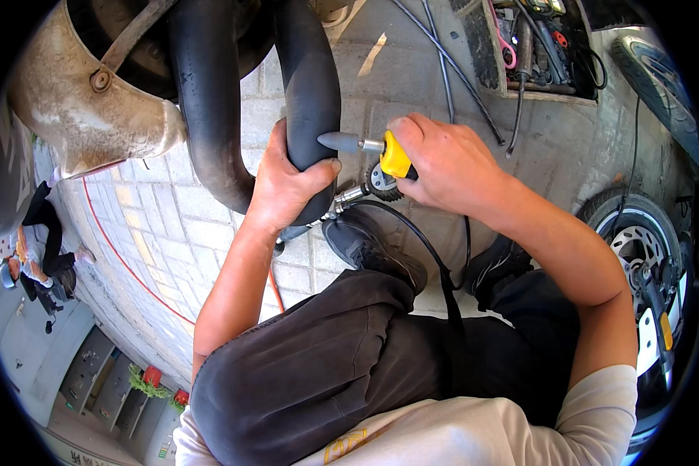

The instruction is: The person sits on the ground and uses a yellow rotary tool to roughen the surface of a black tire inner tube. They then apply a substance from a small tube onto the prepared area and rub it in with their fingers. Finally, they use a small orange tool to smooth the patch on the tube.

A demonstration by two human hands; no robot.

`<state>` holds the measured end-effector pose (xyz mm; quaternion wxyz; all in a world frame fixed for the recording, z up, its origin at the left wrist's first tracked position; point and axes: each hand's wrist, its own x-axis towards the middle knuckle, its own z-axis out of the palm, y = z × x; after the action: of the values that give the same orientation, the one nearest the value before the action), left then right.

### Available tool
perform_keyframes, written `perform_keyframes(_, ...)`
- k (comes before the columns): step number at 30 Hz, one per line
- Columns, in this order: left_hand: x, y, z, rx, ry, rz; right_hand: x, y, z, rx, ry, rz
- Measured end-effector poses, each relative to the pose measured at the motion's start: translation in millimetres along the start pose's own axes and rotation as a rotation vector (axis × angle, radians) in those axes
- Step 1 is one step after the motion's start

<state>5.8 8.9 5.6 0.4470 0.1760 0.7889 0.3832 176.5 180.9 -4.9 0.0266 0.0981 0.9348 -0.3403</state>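
While the left hand [282, 189] is gripping the black tube [311, 81], the right hand [452, 167] is holding a yellow tool [395, 158], its grey tip [340, 142] probably needing light, even pressure.

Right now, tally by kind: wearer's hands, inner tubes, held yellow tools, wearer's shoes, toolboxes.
Hands: 2 (left hand, right hand)
Inner tube: 1
Cone-tipped yellow tool: 1
Shoes: 2 (left shoe, right shoe)
Toolbox: 1
Total: 7
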Motion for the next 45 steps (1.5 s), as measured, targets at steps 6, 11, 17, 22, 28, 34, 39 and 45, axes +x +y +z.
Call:
perform_keyframes(6, -0.4, 0.9, 0.1, 0.048, 0.014, 0.003, 1.0, -1.0, -0.8, -0.005, -0.014, 0.003)
perform_keyframes(11, -0.1, 0.6, 2.5, 0.070, 0.032, 0.013, 2.0, -2.7, 0.1, -0.038, -0.024, -0.039)
perform_keyframes(17, -0.1, 0.2, 3.7, 0.197, 0.074, 0.018, 8.1, 0.9, -4.6, -0.052, 0.010, 0.016)
perform_keyframes(22, -0.1, -1.9, 3.3, 0.207, 0.085, 0.033, 11.4, 0.7, -10.5, -0.073, -0.009, 0.014)
perform_keyframes(28, -1.1, 3.1, 3.6, 0.241, 0.086, 0.002, 14.7, 4.7, -11.7, -0.097, 0.012, 0.008)
perform_keyframes(34, 0.7, -0.3, 2.1, 0.240, 0.086, 0.013, 14.4, 4.6, -9.9, -0.100, 0.024, -0.045)
perform_keyframes(39, 1.4, -1.2, 2.3, 0.237, 0.088, 0.033, 11.7, 2.0, -11.3, -0.098, -0.011, -0.048)
perform_keyframes(45, 0.8, -0.5, 2.6, 0.209, 0.075, 0.025, 12.3, 4.9, -11.2, -0.117, 0.011, -0.038)
